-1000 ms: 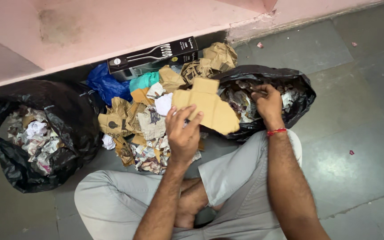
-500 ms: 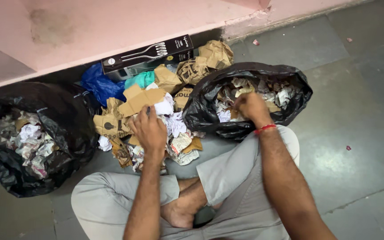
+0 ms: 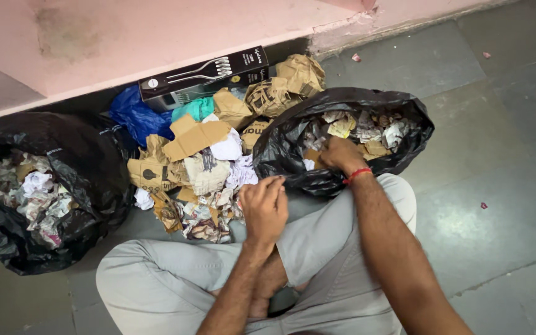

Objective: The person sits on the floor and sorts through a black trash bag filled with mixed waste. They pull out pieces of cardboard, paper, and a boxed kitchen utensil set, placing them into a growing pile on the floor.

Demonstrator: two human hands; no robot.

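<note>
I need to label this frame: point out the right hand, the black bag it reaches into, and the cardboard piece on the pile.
right hand (image 3: pixel 336 154), head view, back of the hand.
black bag (image 3: pixel 280 149), head view, left wall.
cardboard piece (image 3: pixel 195 138), head view, flat middle.

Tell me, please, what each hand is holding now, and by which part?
Left hand: fingers curled closed, nothing visible in them. Right hand: reaches into the black bag among crumpled paper; any hold cannot be told.

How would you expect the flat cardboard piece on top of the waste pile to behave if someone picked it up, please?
The cardboard piece would probably stay fairly stiff, since it lies flat while the crumpled paper around it sags. It looks light, resting loosely on top, so a push would likely slide it off.
</note>
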